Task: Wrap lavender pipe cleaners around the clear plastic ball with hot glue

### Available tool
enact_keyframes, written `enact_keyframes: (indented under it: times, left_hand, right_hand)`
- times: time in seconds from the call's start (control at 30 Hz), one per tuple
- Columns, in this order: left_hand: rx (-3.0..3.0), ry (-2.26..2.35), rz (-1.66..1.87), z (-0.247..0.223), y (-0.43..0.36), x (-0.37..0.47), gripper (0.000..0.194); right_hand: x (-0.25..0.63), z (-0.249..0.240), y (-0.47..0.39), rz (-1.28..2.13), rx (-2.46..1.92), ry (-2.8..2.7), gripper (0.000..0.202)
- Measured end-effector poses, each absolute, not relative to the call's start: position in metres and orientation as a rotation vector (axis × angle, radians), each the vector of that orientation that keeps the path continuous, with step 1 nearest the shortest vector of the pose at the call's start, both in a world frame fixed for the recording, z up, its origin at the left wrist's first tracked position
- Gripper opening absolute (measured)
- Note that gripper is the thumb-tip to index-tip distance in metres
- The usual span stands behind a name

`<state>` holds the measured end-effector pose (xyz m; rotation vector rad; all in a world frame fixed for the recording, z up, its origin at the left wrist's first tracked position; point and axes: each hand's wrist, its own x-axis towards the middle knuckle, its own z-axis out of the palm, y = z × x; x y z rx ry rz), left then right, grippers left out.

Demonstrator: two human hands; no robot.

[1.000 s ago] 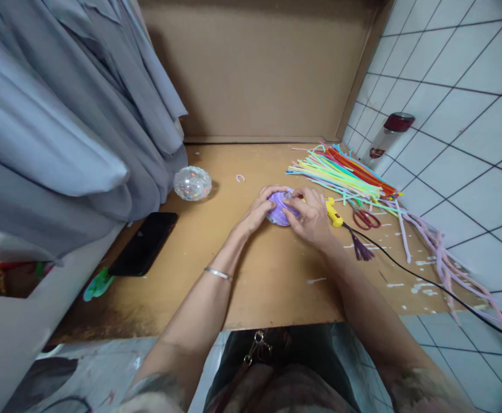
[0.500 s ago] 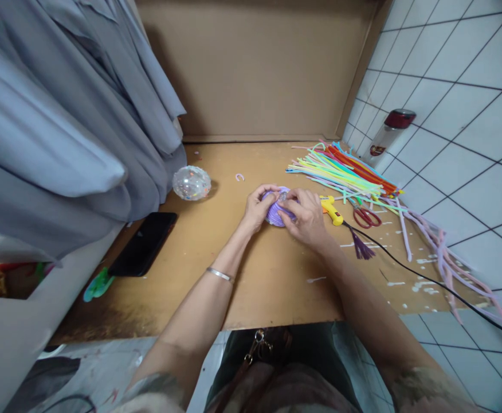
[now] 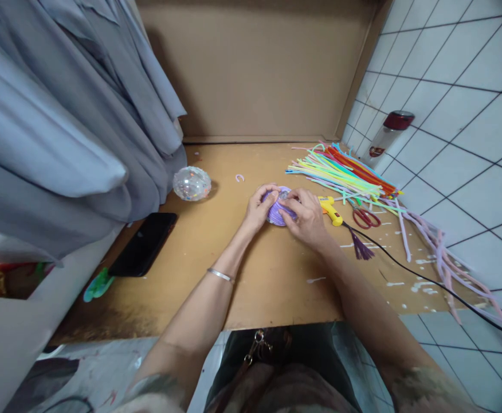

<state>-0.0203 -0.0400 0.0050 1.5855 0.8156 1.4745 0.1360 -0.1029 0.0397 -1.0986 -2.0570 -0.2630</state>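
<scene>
A round purple piece that looks like coiled pipe cleaner (image 3: 277,216) is between my hands above the middle of the table, with a clear, shiny part showing near its top. My left hand (image 3: 261,207) grips its left side, thumb laid over the face. On the other side my right hand (image 3: 305,215) presses thumb and fingers to it, closed. Just right of that hand lies a yellow hot glue gun (image 3: 332,211). Red-handled scissors (image 3: 366,218) rest beyond the gun. What sits under my fingertips is partly hidden.
A bundle of colourful pipe cleaners (image 3: 345,172) lies at the back right, lilac ones (image 3: 438,252) trailing toward the front. A clear ball (image 3: 192,183), a black phone (image 3: 143,244) and a green clip-like item (image 3: 98,285) are at left. The glue gun's cord (image 3: 397,264) crosses the right side.
Both hands stay almost in place around the purple piece. My fingers have shifted only very slightly on it; nothing else has visibly moved.
</scene>
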Motion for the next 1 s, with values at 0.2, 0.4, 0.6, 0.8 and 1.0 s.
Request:
enact_keyframes:
  times: [0.2, 0.4, 0.6, 0.8, 1.0]
  left_hand:
    - [2.052, 0.876, 1.511, 0.009, -0.046, -0.028, 0.053]
    - [2.180, 0.839, 1.518, 0.012, -0.050, -0.031, 0.045]
    - [2.144, 0.860, 1.517, 0.010, -0.051, -0.030, 0.039]
    - [2.220, 0.856, 1.336, 0.011, -0.051, -0.035, 0.040]
    - [2.325, 0.853, 1.238, 0.012, -0.054, -0.035, 0.064]
  right_hand:
    - [0.140, 0.037, -0.098, -0.195, -1.062, -1.994, 0.021]
    - [0.142, 0.035, -0.096, -0.156, -1.038, -1.954, 0.021]
    - [0.141, 0.036, -0.096, -0.137, -1.034, -1.949, 0.024]
    - [0.141, 0.034, -0.095, -0.065, -1.050, -1.921, 0.025]
    - [0.141, 0.034, -0.094, -0.097, -1.079, -1.938, 0.029]
